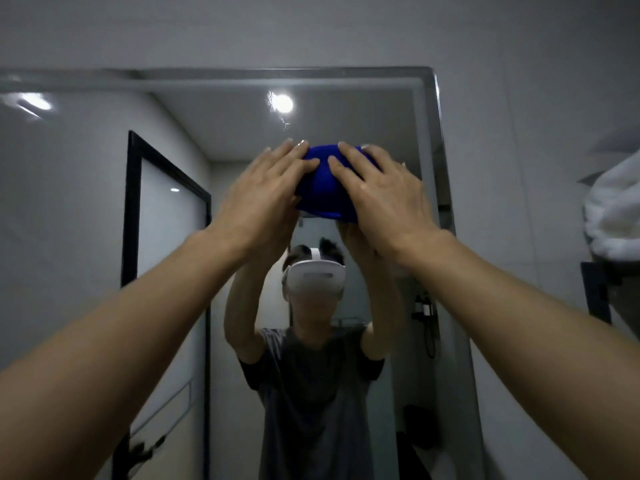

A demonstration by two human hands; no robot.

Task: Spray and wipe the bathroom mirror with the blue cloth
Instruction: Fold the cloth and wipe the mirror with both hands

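Note:
The bathroom mirror (381, 109) fills the middle of the view, its metal frame running along the top and right side. A folded blue cloth (327, 192) lies flat against the glass in its upper middle. My left hand (266, 192) presses on the cloth's left part with straight fingers. My right hand (381, 195) presses on its right part the same way. Both arms reach up and forward. No spray bottle is in view.
The glass reflects a person in a grey shirt wearing a white headset, a black-framed door (166, 237) and a ceiling lamp (282, 103). A white towel (613, 216) sits on a dark rack at the right edge, beside the mirror.

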